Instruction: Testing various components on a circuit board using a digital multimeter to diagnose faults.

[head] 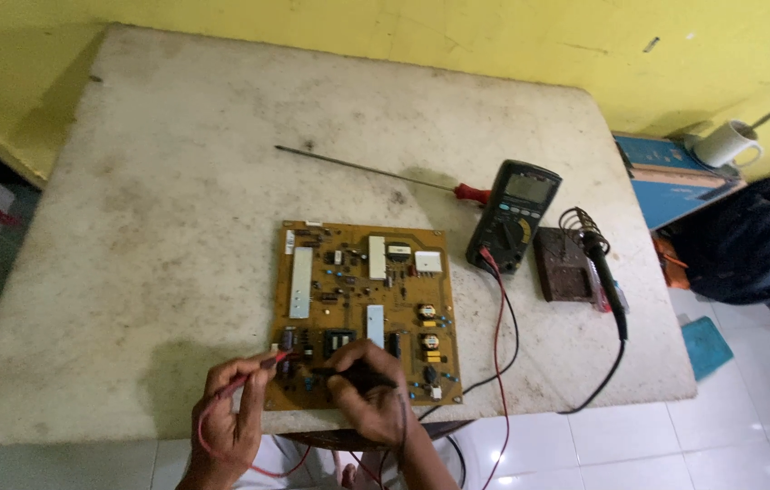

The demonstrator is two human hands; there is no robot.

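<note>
We see the tan rectangular circuit board (367, 310) lying flat near the front edge of the worn white table (176, 227), right of its middle. Our left hand (232, 408) pinches the red probe (262, 365) between thumb and fingers, its tip at the board's near left corner. Our right hand (374, 392) is closed around the black probe (335, 372), pressing it into the board's near edge. Both leads run to the dark handheld multimeter (514, 216), which leans towards the table's right side, just beside the rusty soldering-iron stand (568, 263) and its black iron (604, 272).

The likeliest trouble, we judge, is a probe tip skidding off its point and bridging neighbouring contacts, since the parts here sit close together. The red lead loops below the front edge; a snag could jerk the tip away or drag the meter. The board also lies close to the front edge, so heavy pressure might tip or shift it.

A long red-handled screwdriver (376, 171) lies towards the back.
</note>
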